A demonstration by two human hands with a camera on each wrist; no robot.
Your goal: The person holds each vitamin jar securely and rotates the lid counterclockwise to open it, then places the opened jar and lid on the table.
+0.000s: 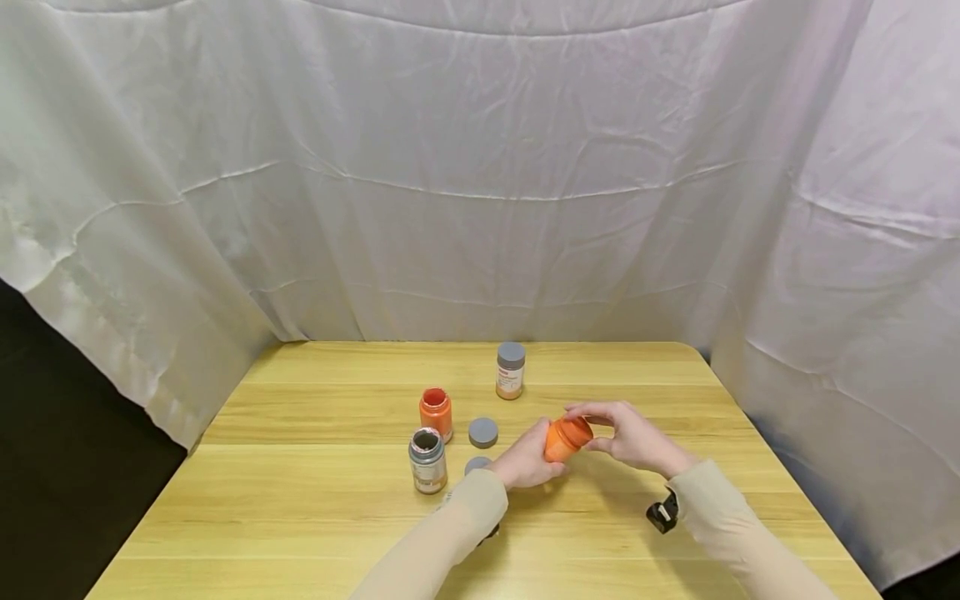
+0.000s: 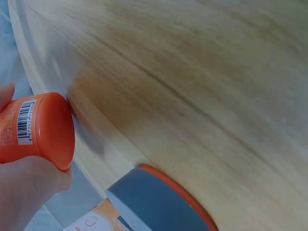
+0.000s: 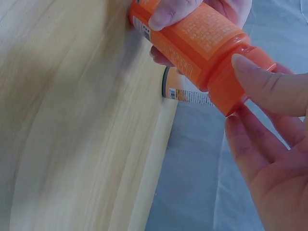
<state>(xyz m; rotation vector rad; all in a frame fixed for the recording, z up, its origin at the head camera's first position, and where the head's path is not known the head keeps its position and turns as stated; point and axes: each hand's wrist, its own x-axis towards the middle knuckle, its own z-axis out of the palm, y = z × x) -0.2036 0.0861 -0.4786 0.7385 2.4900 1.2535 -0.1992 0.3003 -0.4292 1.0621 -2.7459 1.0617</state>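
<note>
An orange bottle is held tilted above the right half of the wooden table. My left hand grips its body, thumb along one side. At the other end my right hand has thumb and fingers around the orange cap, which sits on the bottle's neck in the right wrist view. The left wrist view shows the bottle's base with a barcode label. Just left of my left hand lies a grey lid, partly hidden by the wrist.
An uncapped orange bottle and an uncapped grey bottle stand to the left on the table. Another grey lid lies between them and my hands. A bottle with a grey cap stands farther back, before a pale curtain.
</note>
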